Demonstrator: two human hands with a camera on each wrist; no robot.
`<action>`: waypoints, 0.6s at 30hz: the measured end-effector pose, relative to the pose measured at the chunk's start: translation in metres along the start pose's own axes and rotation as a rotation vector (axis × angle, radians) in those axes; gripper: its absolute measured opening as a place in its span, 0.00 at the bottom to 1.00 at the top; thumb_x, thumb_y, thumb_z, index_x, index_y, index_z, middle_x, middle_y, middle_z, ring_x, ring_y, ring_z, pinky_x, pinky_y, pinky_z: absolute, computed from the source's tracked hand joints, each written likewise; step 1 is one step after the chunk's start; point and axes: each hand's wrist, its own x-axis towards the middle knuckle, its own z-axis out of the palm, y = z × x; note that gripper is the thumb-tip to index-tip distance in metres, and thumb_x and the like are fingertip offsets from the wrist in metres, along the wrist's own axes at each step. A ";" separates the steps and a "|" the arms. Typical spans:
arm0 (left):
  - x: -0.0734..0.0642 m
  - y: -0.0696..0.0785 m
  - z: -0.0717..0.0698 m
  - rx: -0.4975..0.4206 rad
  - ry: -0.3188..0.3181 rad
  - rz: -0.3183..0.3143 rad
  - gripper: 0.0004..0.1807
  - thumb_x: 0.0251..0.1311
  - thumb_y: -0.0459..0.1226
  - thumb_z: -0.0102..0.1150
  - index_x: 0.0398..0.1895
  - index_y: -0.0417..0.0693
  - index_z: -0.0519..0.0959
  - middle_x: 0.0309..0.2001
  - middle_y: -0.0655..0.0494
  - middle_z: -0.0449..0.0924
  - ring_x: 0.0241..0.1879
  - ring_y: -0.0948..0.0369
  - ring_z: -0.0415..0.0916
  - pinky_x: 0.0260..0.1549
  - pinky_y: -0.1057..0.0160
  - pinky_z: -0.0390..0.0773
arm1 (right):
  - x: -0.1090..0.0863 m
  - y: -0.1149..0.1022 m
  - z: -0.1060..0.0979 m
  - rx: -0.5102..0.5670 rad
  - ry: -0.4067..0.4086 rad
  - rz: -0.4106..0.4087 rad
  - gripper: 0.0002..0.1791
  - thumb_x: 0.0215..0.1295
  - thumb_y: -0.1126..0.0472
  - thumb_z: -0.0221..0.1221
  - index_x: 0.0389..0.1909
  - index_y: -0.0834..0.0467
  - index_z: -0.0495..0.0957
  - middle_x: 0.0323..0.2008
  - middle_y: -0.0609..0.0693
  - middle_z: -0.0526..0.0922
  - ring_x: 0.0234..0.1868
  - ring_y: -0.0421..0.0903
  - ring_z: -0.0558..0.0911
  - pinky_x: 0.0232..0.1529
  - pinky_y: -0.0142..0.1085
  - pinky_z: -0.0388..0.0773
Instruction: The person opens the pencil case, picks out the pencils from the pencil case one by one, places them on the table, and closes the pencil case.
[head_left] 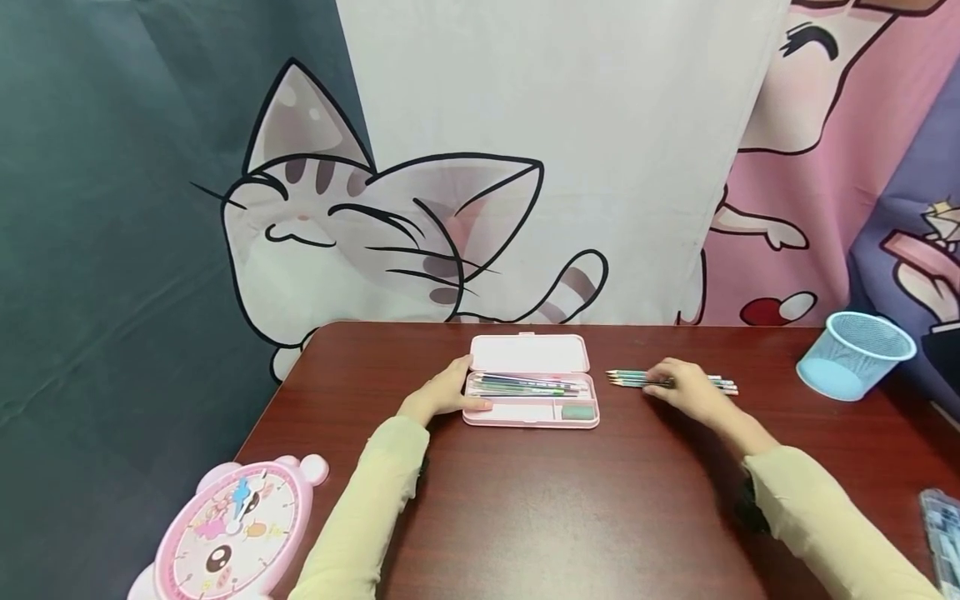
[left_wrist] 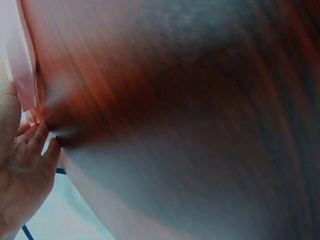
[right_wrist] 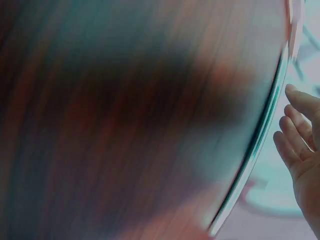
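Note:
A pink pencil case lies with its lid laid back. Several pencils fill its long compartment, and a green eraser sits in the front right one. My left hand holds the case's left end, thumb on the front part and fingers at the back. In the left wrist view, that hand is beside the pink edge. To the right, several more pencils lie side by side on the table. Over them is my right hand; in the right wrist view its loosely bent fingers are beside the pencils.
A light blue mesh pen holder stands at the table's back right. At the front left is a pink clock with a cartoon face. A clear case shows at the right edge. Printed cloth hangs behind the brown table.

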 end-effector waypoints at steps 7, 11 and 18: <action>0.001 -0.001 0.000 -0.018 0.000 0.011 0.55 0.44 0.54 0.67 0.70 0.42 0.48 0.68 0.45 0.54 0.66 0.53 0.56 0.64 0.52 0.59 | 0.036 -0.049 0.033 0.133 -0.166 -0.015 0.05 0.51 0.68 0.63 0.31 0.63 0.81 0.29 0.53 0.82 0.30 0.46 0.79 0.34 0.39 0.77; 0.002 0.000 -0.001 -0.024 -0.003 0.015 0.55 0.44 0.54 0.67 0.70 0.42 0.48 0.68 0.46 0.54 0.67 0.54 0.55 0.65 0.54 0.57 | 0.052 -0.065 0.042 0.085 -0.297 0.033 0.07 0.56 0.65 0.61 0.35 0.62 0.81 0.32 0.52 0.83 0.34 0.45 0.79 0.38 0.41 0.77; 0.001 0.001 -0.002 -0.019 -0.012 0.015 0.56 0.45 0.53 0.67 0.70 0.41 0.47 0.69 0.45 0.53 0.67 0.53 0.55 0.65 0.54 0.57 | 0.062 -0.072 0.047 0.052 -0.398 0.049 0.10 0.58 0.66 0.59 0.40 0.63 0.80 0.36 0.55 0.84 0.39 0.48 0.81 0.42 0.45 0.77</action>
